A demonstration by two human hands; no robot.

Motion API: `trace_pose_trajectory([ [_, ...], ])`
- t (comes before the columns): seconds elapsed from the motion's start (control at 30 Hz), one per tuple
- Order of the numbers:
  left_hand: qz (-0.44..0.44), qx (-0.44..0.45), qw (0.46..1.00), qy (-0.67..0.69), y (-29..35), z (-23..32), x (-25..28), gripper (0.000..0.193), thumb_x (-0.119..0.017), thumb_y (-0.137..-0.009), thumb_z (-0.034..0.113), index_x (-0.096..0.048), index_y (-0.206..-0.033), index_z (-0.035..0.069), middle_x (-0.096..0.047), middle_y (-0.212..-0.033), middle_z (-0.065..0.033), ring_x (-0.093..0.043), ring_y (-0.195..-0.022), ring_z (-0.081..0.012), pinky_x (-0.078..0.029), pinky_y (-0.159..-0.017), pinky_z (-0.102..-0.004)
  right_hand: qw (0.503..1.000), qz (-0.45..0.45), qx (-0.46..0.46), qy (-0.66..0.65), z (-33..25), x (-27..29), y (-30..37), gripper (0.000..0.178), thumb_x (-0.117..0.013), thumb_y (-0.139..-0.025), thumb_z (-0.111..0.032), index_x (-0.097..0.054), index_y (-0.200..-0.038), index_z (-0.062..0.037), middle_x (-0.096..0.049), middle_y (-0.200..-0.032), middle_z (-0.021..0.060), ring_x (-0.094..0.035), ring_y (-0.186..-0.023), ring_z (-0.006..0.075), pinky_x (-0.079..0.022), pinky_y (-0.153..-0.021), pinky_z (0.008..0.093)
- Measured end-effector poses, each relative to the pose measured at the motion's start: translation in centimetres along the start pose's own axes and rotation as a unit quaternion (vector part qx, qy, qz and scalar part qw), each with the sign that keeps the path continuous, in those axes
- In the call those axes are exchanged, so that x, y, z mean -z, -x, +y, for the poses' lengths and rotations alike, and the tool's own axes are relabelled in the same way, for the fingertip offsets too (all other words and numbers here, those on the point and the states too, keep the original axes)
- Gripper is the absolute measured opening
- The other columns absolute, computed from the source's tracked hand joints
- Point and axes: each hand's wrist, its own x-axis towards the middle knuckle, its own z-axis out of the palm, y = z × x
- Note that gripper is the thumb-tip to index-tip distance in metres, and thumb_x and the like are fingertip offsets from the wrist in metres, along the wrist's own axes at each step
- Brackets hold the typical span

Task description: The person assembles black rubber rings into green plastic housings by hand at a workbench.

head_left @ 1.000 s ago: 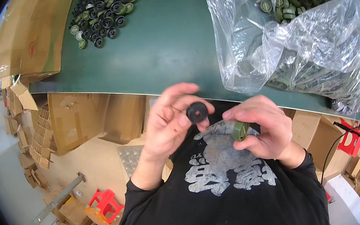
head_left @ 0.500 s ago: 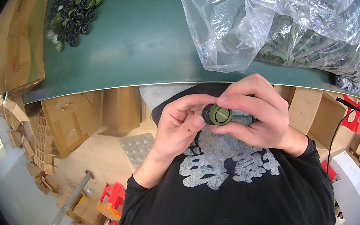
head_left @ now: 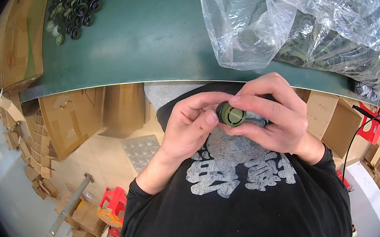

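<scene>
Above my lap, in front of my chest, both hands meet around a small round cap. Its olive-green disc face (head_left: 237, 117) has curved slots and is turned up toward me. A black ring-like part (head_left: 220, 109) sits against its left side. My left hand (head_left: 191, 127) pinches the black part between thumb and fingers. From the other side, my right hand (head_left: 271, 114) grips the green disc with thumb below and index finger above. Whether the two parts are fully joined I cannot tell, since fingers cover some of the seam.
A green table (head_left: 143, 39) lies ahead. On its far left is a pile of black and green round parts (head_left: 75, 12); on its right, a transparent plastic bag (head_left: 329, 23) holds more green parts. Cardboard boxes (head_left: 71, 122) stand below, with a red stool (head_left: 113, 202) at left.
The green disc has turned to face me more, and less of the black part shows beside it. Both hands keep their hold. The whole view has shifted slightly.
</scene>
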Motion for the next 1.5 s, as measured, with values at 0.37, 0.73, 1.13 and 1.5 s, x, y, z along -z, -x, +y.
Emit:
trace_pose_trajectory([
  [0.37,-0.016,0.02,1.0,0.015,0.0,0.2,0.4,0.043,-0.055,-0.092,0.026,-0.049,-0.121,-0.007,-0.062,-0.104,-0.014,-0.062,-0.086,-0.0196,-0.054,-0.074,-0.0324,1.0,-0.004,0.003,0.009,-0.3,0.2,-0.1,0.045,-0.079,-0.056,-0.007,-0.064,-0.096,0.0059,-0.066,-0.088,0.0143,-0.063,-0.077,0.0272,-0.05,-0.066,0.0329],
  [0.73,-0.005,0.005,1.0,0.011,0.1,-0.1,0.2,0.044,-0.058,-0.09,0.026,-0.05,-0.12,-0.006,-0.062,-0.103,-0.0137,-0.063,-0.085,-0.0182,-0.055,-0.074,-0.0304,1.0,-0.017,0.022,0.015,-0.4,0.2,-0.2,0.043,-0.078,-0.056,-0.006,-0.064,-0.095,0.0054,-0.065,-0.09,0.0148,-0.063,-0.077,0.0277,-0.051,-0.066,0.0328],
  [1.13,-0.013,0.007,0.999,0.045,0.1,-0.4,0.5,0.041,-0.061,-0.089,0.019,-0.051,-0.119,-0.006,-0.064,-0.097,-0.0133,-0.063,-0.082,-0.0182,-0.053,-0.074,-0.0309,0.999,-0.039,0.007,0.015,-0.7,0.3,-0.3,0.039,-0.076,-0.052,-0.003,-0.066,-0.09,0.0008,-0.062,-0.091,0.0094,-0.058,-0.074,0.0227,-0.047,-0.063,0.0308],
  [1.5,-0.067,0.045,0.987,0.137,0.5,-1.1,2.0,0.038,-0.065,-0.085,0.02,-0.056,-0.115,-0.003,-0.063,-0.101,-0.0166,-0.065,-0.087,-0.0207,-0.058,-0.067,-0.0285,0.987,-0.06,-0.129,-0.073,-1.4,0.1,-0.3,0.041,-0.078,-0.053,-0.002,-0.066,-0.092,-0.0027,-0.057,-0.087,0.0068,-0.055,-0.075,0.0214,-0.044,-0.064,0.0303],
])
